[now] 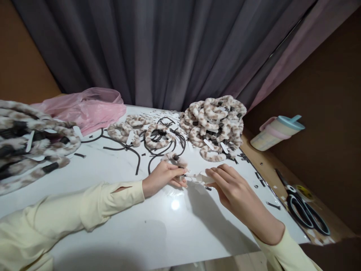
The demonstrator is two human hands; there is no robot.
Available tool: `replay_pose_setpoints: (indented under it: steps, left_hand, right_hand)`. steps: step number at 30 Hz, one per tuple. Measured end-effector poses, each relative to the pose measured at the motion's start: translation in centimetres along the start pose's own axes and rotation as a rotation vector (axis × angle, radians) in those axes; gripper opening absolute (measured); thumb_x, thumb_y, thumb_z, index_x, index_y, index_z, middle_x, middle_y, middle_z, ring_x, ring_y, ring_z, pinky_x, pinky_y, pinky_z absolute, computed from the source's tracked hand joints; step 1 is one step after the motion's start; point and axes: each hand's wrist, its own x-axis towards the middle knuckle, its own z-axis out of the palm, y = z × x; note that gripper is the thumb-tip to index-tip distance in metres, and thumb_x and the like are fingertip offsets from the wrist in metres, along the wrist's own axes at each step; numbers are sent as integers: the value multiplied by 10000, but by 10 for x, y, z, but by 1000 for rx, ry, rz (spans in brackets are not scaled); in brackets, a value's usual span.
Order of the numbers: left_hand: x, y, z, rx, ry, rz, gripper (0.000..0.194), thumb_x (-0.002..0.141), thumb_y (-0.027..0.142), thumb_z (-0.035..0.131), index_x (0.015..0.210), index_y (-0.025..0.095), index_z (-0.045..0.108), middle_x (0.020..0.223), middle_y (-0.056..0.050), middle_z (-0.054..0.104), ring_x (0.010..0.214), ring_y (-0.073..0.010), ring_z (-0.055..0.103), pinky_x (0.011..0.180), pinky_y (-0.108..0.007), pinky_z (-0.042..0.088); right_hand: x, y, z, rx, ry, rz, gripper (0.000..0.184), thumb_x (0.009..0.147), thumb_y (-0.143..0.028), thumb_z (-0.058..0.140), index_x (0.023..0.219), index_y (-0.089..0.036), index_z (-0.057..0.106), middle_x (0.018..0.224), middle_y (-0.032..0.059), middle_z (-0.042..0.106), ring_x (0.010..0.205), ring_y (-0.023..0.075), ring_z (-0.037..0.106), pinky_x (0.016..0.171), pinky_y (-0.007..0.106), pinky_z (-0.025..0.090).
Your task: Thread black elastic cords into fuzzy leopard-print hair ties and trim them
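My left hand [166,175] pinches a small fuzzy ring [182,162], white with brown patches and a black band, just above the table's middle. Fingertips and thumb close on its near side, so part of the ring is hidden. To the right, my right hand [229,184] has its fingers closed on a white strip [200,177] that stretches toward the left hand. Whether the strip is joined to the ring I cannot tell. Beyond the hands lie another fuzzy ring [158,136] and loose black cords [180,145].
Piles of fuzzy rings stand at back right [214,116] and far left [22,143]. A pink plastic bag [87,107] lies behind. Scissors [303,210], a yellow tape roll [304,192] and a tilted-looking tumbler [272,133] are on the right ledge. Black scraps dot the white table [126,233].
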Motion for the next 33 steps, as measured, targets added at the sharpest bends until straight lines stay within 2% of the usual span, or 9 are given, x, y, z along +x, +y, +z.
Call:
replay_pose_setpoints:
  steps: [5, 11, 19, 26, 33]
  left_hand:
    - [1, -1, 0, -16, 13, -4, 332, 698, 382, 700, 725, 52, 671, 737, -119, 695, 664, -199, 687, 649, -263, 562]
    - [0, 1, 0, -10, 20, -5, 309, 703, 360, 696, 711, 52, 668, 723, -122, 692, 646, -195, 685, 642, -266, 563]
    - [-1, 1, 0, -9, 14, -2, 313, 715, 354, 682, 712, 42, 671, 731, -126, 688, 646, -196, 684, 646, -268, 558]
    - [-1, 2, 1, -12, 25, -13, 307, 720, 354, 682, 700, 48, 667, 720, -124, 687, 652, -200, 687, 637, -261, 557]
    - [0, 1, 1, -40, 21, -11, 315, 701, 362, 704, 710, 49, 664, 730, -131, 689, 661, -214, 690, 655, -289, 563]
  right_hand:
    - [-5, 5, 1, -3, 1, 24, 196, 863, -46, 379, 962, -117, 532, 791, 109, 555, 741, 232, 452, 569, 335, 377]
    - [-9, 5, -2, 32, 66, 100, 186, 858, -82, 417, 1001, -156, 509, 819, 95, 568, 745, 227, 464, 581, 339, 378]
    - [-8, 0, 6, 49, 26, 104, 209, 840, -66, 399, 989, -141, 524, 793, 98, 557, 744, 233, 459, 575, 340, 381]
    - [-12, -7, 10, 64, 120, 125, 189, 843, -92, 439, 1013, -132, 511, 851, 112, 588, 756, 231, 479, 589, 341, 404]
    - [-23, -24, 20, 74, 236, 247, 234, 852, -138, 469, 1085, -148, 482, 796, 92, 574, 716, 222, 477, 582, 335, 406]
